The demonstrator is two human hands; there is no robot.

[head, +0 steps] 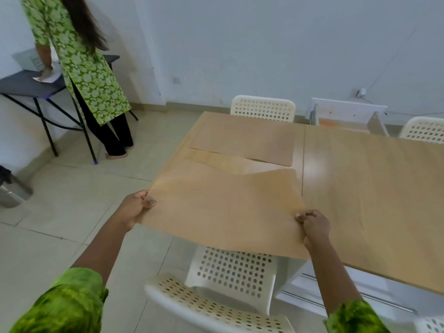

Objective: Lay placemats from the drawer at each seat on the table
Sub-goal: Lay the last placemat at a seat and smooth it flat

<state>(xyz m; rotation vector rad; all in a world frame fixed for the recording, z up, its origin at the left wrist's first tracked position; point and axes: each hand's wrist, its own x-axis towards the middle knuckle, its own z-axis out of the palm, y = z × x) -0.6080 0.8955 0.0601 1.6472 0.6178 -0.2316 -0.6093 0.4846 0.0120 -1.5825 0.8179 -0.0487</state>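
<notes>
- A second person [79, 63] in a green print tunic stands at a dark side table [21, 85] far left, back turned, well apart from the work.
- The left hand [134, 207] is pinched shut on the near left corner of a tan placemat [223, 207], thumb on top, fingers underneath.
- The placemat hangs in the air between both hands, its near edge over the white perforated chair [230, 272] and its far edge reaching over the table [372, 183]; the far right corner curls upward.
- To lay it well, I judge the far edge should touch down first, then the near edge should follow, squared to the table's front edge and centred on the chair.
- A placed placemat [242, 138] already lies flat at the opposite seat, in front of the far chair [263, 108]; keeping the held one just short of it would avoid overlap.
- The right hand [312, 227] is clamped on the near right corner, fingers curled tight; both grips should release together once it lies flat.
</notes>
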